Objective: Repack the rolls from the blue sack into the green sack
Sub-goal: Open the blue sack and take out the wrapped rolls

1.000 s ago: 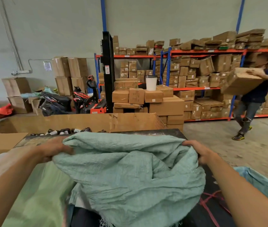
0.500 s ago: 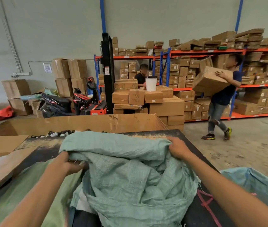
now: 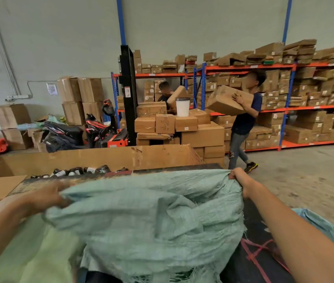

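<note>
On the dark tabletop [image 3: 256, 231] in the foreground lies a crumpled green sack [image 3: 151, 217] of woven plastic, with a frayed edge along its near side. The left hand [image 3: 49, 196] grips the sack's upper left edge, fingers curled into the fabric; this hand is blurred. The right hand [image 3: 238, 180] grips the upper right corner of the sack, fingers closed around a bunched fold. The fabric is stretched between the two hands. A blue sack [image 3: 325, 231] lies at the lower right, just beside the right forearm, only partly in view. A paler green sheet [image 3: 29, 252] lies under the left forearm. Red strapping [image 3: 258, 254] crosses the tabletop near the right forearm. Beyond the tabletop stands a large open cardboard bin [image 3: 100, 158] containing dark wrapped rolls [image 3: 80, 171]. Behind it sits a stack of cardboard boxes [image 3: 182, 129] with a white bucket [image 3: 182, 106] on top. A black forklift mast [image 3: 128, 94] rises to the left of the stack. A person in a dark shirt [image 3: 243, 119] carries a cardboard box [image 3: 227, 101] near the stack. A second person [image 3: 165, 94] stands behind the stack, partly hidden. Orange and blue shelving [image 3: 284, 107] loaded with boxes lines the far wall.
</note>
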Tool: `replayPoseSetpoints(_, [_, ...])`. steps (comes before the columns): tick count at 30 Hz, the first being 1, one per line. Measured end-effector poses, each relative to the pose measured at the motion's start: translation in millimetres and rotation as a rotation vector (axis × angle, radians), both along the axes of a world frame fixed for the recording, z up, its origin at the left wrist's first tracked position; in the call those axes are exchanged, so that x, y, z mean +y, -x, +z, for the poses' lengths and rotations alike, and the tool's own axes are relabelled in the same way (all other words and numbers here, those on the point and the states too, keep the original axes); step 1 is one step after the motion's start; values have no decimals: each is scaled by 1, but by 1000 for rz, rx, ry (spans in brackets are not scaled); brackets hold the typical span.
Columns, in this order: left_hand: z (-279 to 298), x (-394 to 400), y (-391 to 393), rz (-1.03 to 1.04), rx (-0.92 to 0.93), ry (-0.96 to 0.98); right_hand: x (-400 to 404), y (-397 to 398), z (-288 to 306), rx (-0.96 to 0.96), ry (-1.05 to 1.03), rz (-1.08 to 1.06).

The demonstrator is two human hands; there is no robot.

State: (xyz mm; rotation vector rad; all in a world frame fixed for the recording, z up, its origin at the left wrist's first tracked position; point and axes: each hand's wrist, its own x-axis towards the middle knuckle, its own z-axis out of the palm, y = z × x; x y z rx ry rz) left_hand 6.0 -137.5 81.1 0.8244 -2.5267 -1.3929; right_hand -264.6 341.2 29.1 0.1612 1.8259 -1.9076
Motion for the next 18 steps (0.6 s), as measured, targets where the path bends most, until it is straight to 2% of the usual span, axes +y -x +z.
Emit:
replayPoseSetpoints(3, [-2, 3, 20, 365, 163, 367, -8, -10, 7, 116, -192, 233])
replayPoseSetpoints(4, [-1, 15, 23, 466, 155, 319, -12, -14, 10, 167, -233, 296])
replayPoseSetpoints(5, [-1, 28, 22, 503, 139, 162, -16, -20, 13, 201, -232, 347])
replayPoseSetpoints(7, [-2, 44, 25, 548, 217, -472, -23, -27, 17, 313, -253, 445])
replayPoseSetpoints(8, [-3, 48, 27, 546, 248, -753, -26, -27, 17, 434, -338, 481])
replayPoseSetpoints(9, [-7, 49, 26, 496, 288, -946, -28, -27, 17, 573, -466, 498])
replayPoseSetpoints(11, [-12, 50, 26, 410, 381, -1171, -35, -24, 14, 799, -700, 525])
replayPoseSetpoints(14, [-15, 50, 30, 320, 396, -1239, -49, -20, 13, 912, -932, 412])
replayPoseSetpoints(15, [-13, 53, 29, 240, 364, -1209, -52, -19, 12, 860, -910, 320])
replayPoseSetpoints(16, [-11, 55, 27, 127, 335, -1182, -53, -12, 8, 755, -787, 205])
replayPoseSetpoints(18, [-13, 54, 22, -51, 291, -1069, -48, 0, 5, 407, -310, 5])
